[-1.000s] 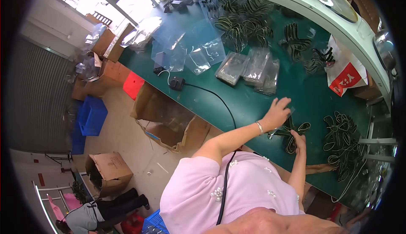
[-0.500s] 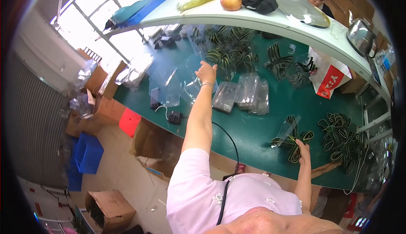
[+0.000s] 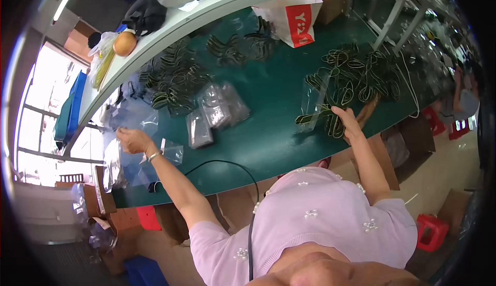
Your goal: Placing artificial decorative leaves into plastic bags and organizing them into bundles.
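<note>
My right hand grips a looped bundle of dark green straps with yellowish edges, held over the table's right part. A clear plastic strip lies across that bundle's left side. To the left, my left hand is among loose clear plastic bags with its fingers bent together; whether film is pinched in them I cannot make out. Beyond my right hand lies a heap of similar strap bundles. Stacks of clear plastic packets lie between my hands.
The green table carries another strap heap at the back left and a white-and-red bag behind. A raised white shelf spans the back, holding an onion-like round thing. A black cable crosses the front edge.
The view has swung to the right. My left hand has gone from stretched out over the bags to bent fingers nearer the table's left end. My right hand still holds the strap bundle, now closer to the heap.
</note>
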A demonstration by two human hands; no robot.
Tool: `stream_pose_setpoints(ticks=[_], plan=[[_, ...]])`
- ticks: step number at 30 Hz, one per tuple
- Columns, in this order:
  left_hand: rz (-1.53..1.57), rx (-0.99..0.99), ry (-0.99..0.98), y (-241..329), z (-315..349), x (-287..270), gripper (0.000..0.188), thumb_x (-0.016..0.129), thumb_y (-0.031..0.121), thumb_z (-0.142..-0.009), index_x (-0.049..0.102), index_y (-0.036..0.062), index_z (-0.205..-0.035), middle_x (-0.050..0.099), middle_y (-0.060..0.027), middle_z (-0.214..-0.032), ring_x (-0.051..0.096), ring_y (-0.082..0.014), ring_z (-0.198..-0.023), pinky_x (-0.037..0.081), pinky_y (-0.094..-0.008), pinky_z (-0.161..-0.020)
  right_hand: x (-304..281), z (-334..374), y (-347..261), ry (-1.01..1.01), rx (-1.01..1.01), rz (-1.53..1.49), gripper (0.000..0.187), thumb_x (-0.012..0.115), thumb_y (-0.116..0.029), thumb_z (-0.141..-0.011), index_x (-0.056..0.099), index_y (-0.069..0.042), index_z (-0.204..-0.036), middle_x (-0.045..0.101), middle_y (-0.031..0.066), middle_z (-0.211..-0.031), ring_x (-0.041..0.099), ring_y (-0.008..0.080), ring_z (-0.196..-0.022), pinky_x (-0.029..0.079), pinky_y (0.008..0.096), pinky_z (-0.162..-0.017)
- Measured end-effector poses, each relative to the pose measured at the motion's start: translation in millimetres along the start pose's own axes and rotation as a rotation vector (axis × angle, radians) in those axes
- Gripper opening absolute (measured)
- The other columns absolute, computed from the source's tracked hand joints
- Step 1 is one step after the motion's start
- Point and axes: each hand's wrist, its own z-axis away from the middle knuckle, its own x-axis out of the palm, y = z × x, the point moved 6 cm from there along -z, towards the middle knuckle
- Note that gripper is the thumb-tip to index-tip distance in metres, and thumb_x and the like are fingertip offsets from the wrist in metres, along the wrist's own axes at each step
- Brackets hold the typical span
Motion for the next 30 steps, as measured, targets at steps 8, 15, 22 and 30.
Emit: stream_pose_setpoints(ticks=[8,15,22,30], plan=[[0.657,0.795,-0.048,141,76,-189,0.011,0.062,0.002,-0.089,0.068,0.0023,-0.099,0.067,-0.0048,-0.079,0.058,-0.024,-0.069,0.043,-0.0352,-0.073,-55,-11,-59,0.033,-0.238,0.144,0.047,0.074,-0.017,-0.08,0.058,0.001,-0.119,0.063,0.0066,-0.108,0.06,0.0159,-0.096,0.049,0.0298,-0.085],[1.154,0.959,-0.642,196,233,-179,0.026,0.057,-0.009,-0.075,0.064,0.0021,-0.097,0.062,-0.0097,-0.077,0.059,-0.0267,-0.072,0.044,-0.0389,-0.074,-74,-9,-98,0.001,-0.293,-0.081,0.037,0.071,-0.017,-0.083,0.059,0.002,-0.113,0.067,0.0081,-0.1,0.066,0.0161,-0.082,0.055,0.0298,-0.074],[1.161,1.127,-0.948,176,327,-168,0.024,0.059,-0.003,-0.074,0.063,0.0071,-0.095,0.062,-0.004,-0.081,0.06,-0.0208,-0.082,0.042,-0.0418,-0.095,27,37,-135,-0.133,-0.388,0.148,0.047,0.071,-0.01,-0.078,0.056,-0.002,-0.121,0.061,0.003,-0.111,0.058,0.0135,-0.1,0.047,0.0285,-0.089],[1.209,1.272,-0.96,171,321,-163,0.022,0.061,0.0,-0.074,0.063,0.0084,-0.094,0.061,-0.0034,-0.082,0.06,-0.0187,-0.087,0.04,-0.0425,-0.098,91,46,-96,0.201,-0.918,1.101,0.048,0.082,-0.018,-0.066,0.061,-0.004,-0.107,0.064,0.0099,-0.102,0.059,0.0286,-0.091,0.048,0.0366,-0.084]])
